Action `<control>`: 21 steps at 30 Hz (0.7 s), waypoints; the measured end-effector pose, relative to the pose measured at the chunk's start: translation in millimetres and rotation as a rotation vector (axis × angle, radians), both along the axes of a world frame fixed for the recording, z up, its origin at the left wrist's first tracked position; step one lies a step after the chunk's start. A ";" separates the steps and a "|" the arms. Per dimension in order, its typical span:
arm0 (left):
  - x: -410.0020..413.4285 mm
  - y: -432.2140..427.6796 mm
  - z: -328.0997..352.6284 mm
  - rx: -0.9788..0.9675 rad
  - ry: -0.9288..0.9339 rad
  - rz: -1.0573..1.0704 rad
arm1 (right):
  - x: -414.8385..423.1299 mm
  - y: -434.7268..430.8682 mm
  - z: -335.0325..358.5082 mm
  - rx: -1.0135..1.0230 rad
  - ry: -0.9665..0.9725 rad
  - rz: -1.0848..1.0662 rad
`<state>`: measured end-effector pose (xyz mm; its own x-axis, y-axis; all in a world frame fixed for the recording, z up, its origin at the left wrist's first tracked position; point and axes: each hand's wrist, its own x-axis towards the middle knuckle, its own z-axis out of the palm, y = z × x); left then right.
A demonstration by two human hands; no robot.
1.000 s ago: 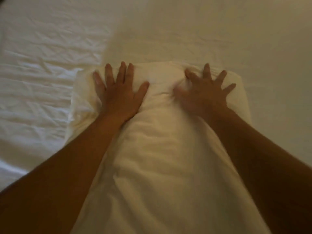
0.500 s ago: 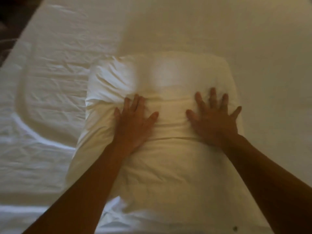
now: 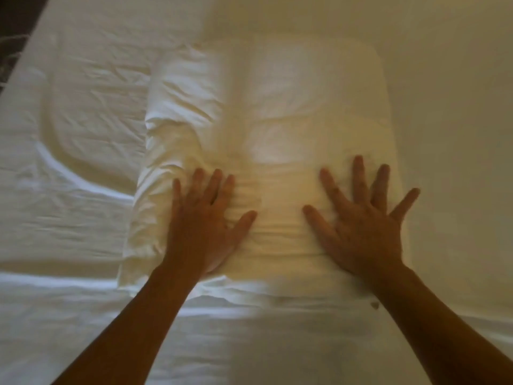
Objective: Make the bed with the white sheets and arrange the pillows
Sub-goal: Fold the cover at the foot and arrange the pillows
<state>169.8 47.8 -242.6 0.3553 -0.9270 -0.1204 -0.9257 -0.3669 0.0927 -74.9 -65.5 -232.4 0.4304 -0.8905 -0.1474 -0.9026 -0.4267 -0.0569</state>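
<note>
No readable writing, label, brand, number or sign anywhere on the pillow (image 3: 291,107) or the sheet (image 3: 69,223).

A dark surface (image 3: 14,20), too blurred to identify, fills the upper-left corner.
</note>
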 end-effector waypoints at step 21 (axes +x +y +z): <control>20.4 22.6 13.3 0.317 0.277 0.148 | -5.9 -1.4 -7.4 0.303 0.126 -0.083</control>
